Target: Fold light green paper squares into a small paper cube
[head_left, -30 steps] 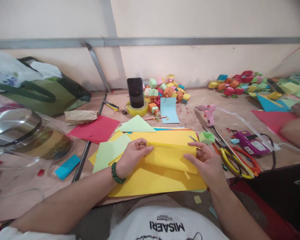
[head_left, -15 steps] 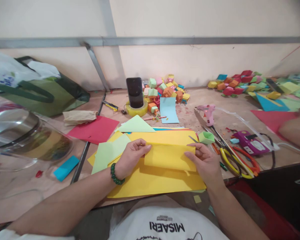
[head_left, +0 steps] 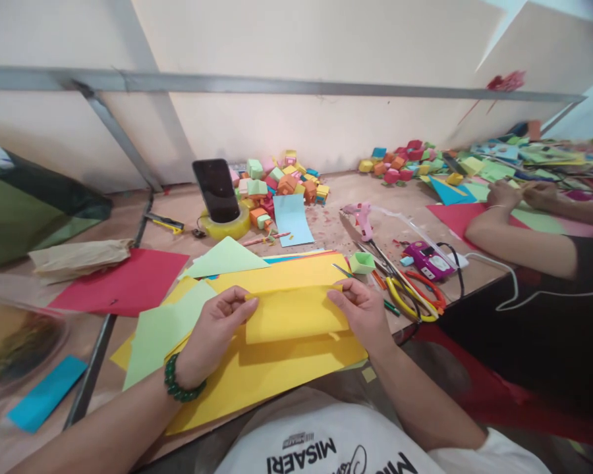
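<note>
A small yellow paper sheet is stretched between my two hands, its upper edge folded or curled over. My left hand, with a green bead bracelet at the wrist, pinches its upper left corner. At the upper right corner, my right hand pinches it between thumb and fingers. Below it lies a larger yellow sheet, on a stack of coloured paper. Pale green sheets rest to the left of my left hand. Just beyond my right hand sits a small open green paper box.
Behind the stack are a phone on a tape roll and a pile of paper cubes. To the right lie a pink glue gun, scissors and a purple power strip. Another person's arm rests farther right.
My view has turned to the right, bringing another person's hands and arms into sight. Both my hands still pinch the yellow sheet, with little change in their grip.
</note>
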Motion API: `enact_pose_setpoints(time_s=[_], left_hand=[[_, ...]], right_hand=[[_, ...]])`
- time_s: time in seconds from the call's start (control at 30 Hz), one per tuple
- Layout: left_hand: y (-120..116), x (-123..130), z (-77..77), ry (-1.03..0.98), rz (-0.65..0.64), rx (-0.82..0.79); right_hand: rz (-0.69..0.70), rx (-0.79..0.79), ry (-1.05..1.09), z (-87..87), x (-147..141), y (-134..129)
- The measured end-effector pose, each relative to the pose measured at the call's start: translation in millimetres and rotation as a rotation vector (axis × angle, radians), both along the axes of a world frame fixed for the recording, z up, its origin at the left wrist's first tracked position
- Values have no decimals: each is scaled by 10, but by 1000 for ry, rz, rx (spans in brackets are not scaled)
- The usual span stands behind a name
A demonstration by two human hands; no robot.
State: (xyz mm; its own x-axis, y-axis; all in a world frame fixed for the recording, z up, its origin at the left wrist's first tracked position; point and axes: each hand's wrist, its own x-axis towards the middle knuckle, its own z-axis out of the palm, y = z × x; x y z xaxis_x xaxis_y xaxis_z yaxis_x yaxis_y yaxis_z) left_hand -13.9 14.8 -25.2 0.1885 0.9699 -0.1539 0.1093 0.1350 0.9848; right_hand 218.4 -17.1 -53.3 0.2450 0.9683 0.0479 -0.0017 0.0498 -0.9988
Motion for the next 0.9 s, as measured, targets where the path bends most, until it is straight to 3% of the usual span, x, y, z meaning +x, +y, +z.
enact_pose_setpoints(time_s=[0.3,0.4,0.53,0.7,0.8,0.9], left_hand=[[11,-11,48,99,-45,80],[47,-58,65,228,-111,167],[134,-144,2,532,-205,324],[160,-148,-88,853,-286,341],[127,-130,-100,957,-307,386],[139,-140,-108,955,-316,534]], right_hand=[[-14,37,-88,33,-8,14],[12,59,-151,13,4,37],[95,9,-459,-46,17,34],[145,5,-849,-82,-28,-13],[155,51,-982,-85,-60,-20],[174,61,-1030,-87,-70,-16]])
